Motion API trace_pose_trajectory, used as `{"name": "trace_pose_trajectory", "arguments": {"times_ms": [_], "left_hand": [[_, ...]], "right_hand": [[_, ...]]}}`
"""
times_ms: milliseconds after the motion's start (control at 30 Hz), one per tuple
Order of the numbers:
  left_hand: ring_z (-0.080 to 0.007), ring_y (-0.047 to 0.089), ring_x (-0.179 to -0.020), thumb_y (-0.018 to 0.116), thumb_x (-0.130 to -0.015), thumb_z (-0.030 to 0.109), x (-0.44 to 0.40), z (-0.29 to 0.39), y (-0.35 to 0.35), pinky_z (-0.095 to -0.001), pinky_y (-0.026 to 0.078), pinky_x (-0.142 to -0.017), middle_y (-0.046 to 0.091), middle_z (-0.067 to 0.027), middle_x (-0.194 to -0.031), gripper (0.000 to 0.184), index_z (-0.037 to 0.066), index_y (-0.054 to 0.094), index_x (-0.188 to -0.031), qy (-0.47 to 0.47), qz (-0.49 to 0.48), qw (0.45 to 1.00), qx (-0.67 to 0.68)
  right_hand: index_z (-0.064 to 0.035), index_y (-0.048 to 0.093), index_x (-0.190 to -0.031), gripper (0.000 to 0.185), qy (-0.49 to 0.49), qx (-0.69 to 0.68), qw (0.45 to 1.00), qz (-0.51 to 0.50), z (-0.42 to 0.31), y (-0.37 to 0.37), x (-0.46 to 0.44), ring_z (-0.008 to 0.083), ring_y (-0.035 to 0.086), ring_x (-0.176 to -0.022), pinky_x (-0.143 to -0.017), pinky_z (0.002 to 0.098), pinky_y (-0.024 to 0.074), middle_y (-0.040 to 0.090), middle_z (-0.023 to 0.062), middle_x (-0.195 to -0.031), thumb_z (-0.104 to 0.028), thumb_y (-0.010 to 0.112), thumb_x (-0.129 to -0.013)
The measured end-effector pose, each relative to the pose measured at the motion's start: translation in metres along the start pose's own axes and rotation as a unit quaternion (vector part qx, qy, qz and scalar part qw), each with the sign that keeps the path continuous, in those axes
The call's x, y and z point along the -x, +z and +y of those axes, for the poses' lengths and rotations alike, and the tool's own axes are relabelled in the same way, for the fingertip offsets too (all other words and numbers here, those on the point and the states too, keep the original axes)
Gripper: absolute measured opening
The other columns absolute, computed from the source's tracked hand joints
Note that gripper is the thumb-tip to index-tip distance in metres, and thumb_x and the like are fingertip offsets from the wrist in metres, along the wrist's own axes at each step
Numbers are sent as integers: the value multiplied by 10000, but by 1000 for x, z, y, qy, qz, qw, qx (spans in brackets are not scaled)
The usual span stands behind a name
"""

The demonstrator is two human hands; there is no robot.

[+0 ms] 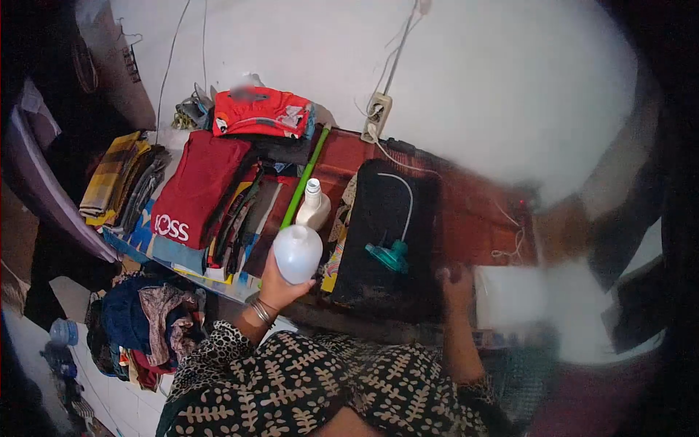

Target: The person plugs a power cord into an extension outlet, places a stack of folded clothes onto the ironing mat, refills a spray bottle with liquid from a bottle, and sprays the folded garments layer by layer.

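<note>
My left hand point(278, 290) is wrapped round the round white body of a spray bottle point(298, 255), its neck open and facing up. Just behind it stands a second cream-white bottle point(313, 209), also with its neck uncovered. A green spray head point(391, 256) with a pale dip tube lies on a black cloth or mat point(378, 211). To the right of that mat, my right hand point(457, 284) is blurred, its fingers curled in; whether a small item sits between them is hidden.
Folded clothes are stacked at left, among them a maroon shirt point(196, 171) and a red garment point(262, 113). A green stick point(309, 171) lies beside them. The power strip point(377, 116) hangs on the wall, its cord crossing the red-brown surface point(473, 211). Heaped clothes point(149, 320) lie lower left.
</note>
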State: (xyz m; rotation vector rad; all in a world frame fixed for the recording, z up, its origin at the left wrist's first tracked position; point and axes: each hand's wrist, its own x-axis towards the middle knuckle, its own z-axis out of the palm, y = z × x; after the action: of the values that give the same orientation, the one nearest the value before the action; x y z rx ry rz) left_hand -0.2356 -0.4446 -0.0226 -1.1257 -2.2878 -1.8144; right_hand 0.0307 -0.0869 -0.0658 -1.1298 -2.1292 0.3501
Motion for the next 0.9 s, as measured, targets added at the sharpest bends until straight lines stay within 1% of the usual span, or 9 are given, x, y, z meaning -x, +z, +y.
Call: {"name": "trace_pose_trajectory", "arguments": {"times_ms": [33,100,200,300,333,367,400,500,900], "left_hand": [[-326,514,-1237,905,-553,264,-2,1,-3,-423,391,-1059,499,-213,-1328,1068,-14,323,-1405,16,-18,1000,-7],[-327,501,-1253,908,-547,274,-3,-14,-4,-422,378,-1071,491,-216,-1338,1101,-19,304,-1420,10,-35,999,12],[-328,477,-1283,912,-543,304,0,-24,-7,-422,361,-1087,474,-221,-1363,1162,-29,265,-1449,-2,-49,995,83],[-334,459,-1304,908,-552,352,-16,0,-17,-424,353,-1096,457,-229,-1387,1186,-37,252,-1461,15,-64,988,138],[-342,453,-1311,903,-559,378,-28,19,-27,-424,351,-1099,450,-236,-1396,1183,-42,261,-1459,39,-79,987,138],[-354,479,-1285,877,-611,376,-41,38,-43,-412,367,-1090,465,-227,-1385,1038,-22,360,-1419,113,-104,988,16],[-354,479,-1285,877,-611,376,-50,47,-51,-412,367,-1090,465,-227,-1385,1038,-22,360,-1419,113,-107,988,16],[-343,511,-1241,824,-701,301,-71,67,-63,-405,406,-1055,499,-184,-1355,749,20,504,-1318,126,-245,961,-23],[-347,460,-1288,797,-718,330,-106,51,-75,-401,365,-1097,492,-176,-1356,772,74,467,-1368,171,-422,890,31]], "right_hand": [[-31,623,-1195,514,-5,2,1000,-1,-16,-10,-8,359,600,-1048,-913,436,477,638,201,-1085,-316,769,-793],[-30,660,-1127,334,19,-194,979,-50,-60,-31,-27,324,622,-1002,-890,400,486,645,177,-1083,-202,705,-844],[-47,671,-1110,274,-153,-204,956,-145,-202,-83,-36,302,644,-936,-840,377,506,655,153,-1042,-136,664,-851],[-62,636,-1163,349,-346,-169,868,-313,-298,-93,-23,333,651,-907,-794,407,522,658,161,-977,-167,671,-832],[-62,636,-1163,349,-344,-169,869,-313,-318,-86,-17,333,651,-907,-794,407,522,658,161,-977,-167,671,-832],[-75,629,-1181,368,-404,-117,846,-327,-336,-79,-11,328,649,-880,-777,413,524,649,154,-940,-178,670,-830],[-88,622,-1199,387,-461,-65,817,-339,-349,-73,-8,324,648,-852,-760,418,525,640,147,-902,-189,668,-829],[-112,608,-1215,440,-486,81,781,-384,-366,-55,-13,358,642,-868,-762,451,516,648,153,-915,-215,683,-794],[-100,719,-1034,306,-417,125,769,-468,-416,-71,-22,360,676,-823,-754,459,532,702,154,-846,-232,705,-759]]}}
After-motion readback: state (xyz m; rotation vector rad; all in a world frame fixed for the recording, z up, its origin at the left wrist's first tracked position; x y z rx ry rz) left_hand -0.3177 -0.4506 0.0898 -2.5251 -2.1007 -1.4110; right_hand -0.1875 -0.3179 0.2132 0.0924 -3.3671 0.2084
